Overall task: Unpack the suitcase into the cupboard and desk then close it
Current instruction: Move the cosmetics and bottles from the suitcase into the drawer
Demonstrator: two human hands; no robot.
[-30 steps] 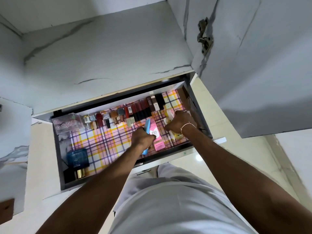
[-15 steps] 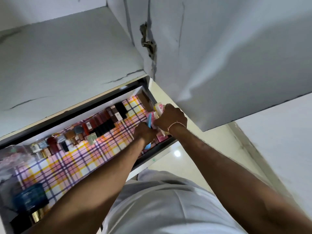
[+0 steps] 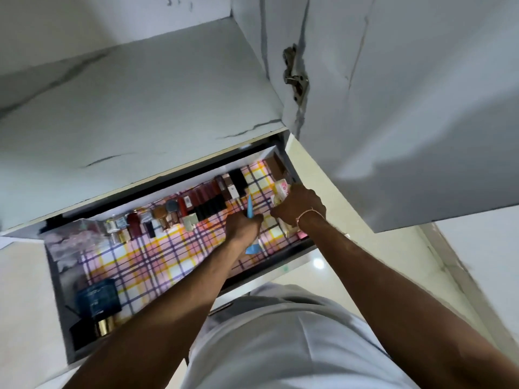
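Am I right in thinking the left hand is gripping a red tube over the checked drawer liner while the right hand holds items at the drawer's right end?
Not quite: the head view shows the tube in the left hand is blue, not red. The rest holds: it is over the checked liner, and the right hand holds items at the drawer's right end.

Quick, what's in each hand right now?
Left hand: closed on the blue tube.
Right hand: closed on pale tubes at the drawer's right end.

Both arms reach forward, left hand (image 3: pixel 243 226) and right hand (image 3: pixel 299 204) clenched.
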